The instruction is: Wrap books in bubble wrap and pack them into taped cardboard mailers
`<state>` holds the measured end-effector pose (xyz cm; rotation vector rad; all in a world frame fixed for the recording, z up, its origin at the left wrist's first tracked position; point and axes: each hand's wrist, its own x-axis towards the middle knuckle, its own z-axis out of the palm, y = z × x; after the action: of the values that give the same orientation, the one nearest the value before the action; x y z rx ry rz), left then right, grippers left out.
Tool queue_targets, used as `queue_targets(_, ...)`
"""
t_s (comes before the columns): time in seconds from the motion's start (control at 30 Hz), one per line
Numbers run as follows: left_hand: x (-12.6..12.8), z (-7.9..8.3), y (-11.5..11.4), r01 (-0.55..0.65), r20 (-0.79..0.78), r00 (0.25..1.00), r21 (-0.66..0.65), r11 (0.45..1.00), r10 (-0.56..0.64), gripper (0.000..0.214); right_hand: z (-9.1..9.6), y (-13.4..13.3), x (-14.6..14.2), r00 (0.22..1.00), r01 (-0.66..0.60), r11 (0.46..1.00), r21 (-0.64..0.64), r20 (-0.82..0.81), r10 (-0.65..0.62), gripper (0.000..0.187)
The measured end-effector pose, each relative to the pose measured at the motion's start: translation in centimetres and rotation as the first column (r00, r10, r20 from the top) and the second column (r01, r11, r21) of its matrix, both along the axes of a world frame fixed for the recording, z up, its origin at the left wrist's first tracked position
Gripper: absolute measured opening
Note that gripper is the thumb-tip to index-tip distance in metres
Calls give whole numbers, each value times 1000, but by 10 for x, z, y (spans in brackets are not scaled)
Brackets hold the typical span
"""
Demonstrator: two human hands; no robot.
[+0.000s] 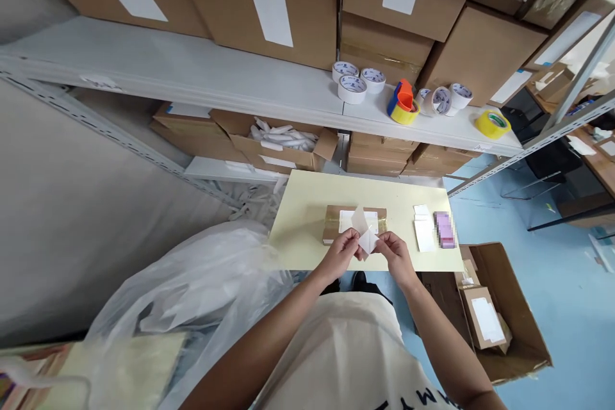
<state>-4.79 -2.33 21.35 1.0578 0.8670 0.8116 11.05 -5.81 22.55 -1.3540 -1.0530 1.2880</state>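
Between my two hands is a small white label [369, 241], bent at an angle with a paler flap standing up from it. My left hand [339, 254] pinches its left edge, and my right hand [396, 255] pinches the right one. Just behind them a brown cardboard box [331, 221] lies on the pale yellow table [302, 218]. The box has shiny tape at its right end and a white label [344, 220] on top, partly covered by the piece I hold. White label slips [423, 234] lie to the right, beside a purple blurred item [444, 230].
A grey shelf [288, 86] above the table carries large cartons [288, 6], several tape rolls [352, 88] and a tape dispenser [403, 104]. An open carton [523, 327] with boxes inside stands on the floor at right. Clear plastic sheeting [192, 282] bulges at left.
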Motion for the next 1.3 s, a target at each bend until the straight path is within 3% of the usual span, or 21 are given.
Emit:
queue_targets(0.27,8,18,8,-168,-136,981,-228,959,140,35,10,5,57,998,9,999,-50,-56,-12,33)
queue_targets(0.47,18,33,10,-417,-179,908,-299,859,378,38,6,9,98,999,14,1000,-24,-48,-15,32)
queue_targets(0.63,16,35,9,-575,-182,818,-257,777,546,38,-4,14,119,999,-11,1000,-21,-49,10,29)
queue_targets(0.77,1,34,7,-709,-187,705,-217,672,684,35,-7,22,127,999,-20,1000,-9,-36,20,29)
queue_targets(0.93,-29,30,2,-829,-233,557,-102,550,797,32,-10,36,121,990,136,989,58,-43,-133,28)
queue_targets(1.03,-50,26,3,-836,-292,533,-38,548,794,33,-12,42,108,989,146,986,74,-33,-144,28)
queue_targets(1.13,-72,19,11,-813,-336,549,-3,582,765,32,-13,44,87,994,107,993,57,-23,-106,29)
queue_targets(1.3,-119,3,52,-735,-396,619,12,678,678,22,-12,43,43,995,100,994,48,-15,-100,29)
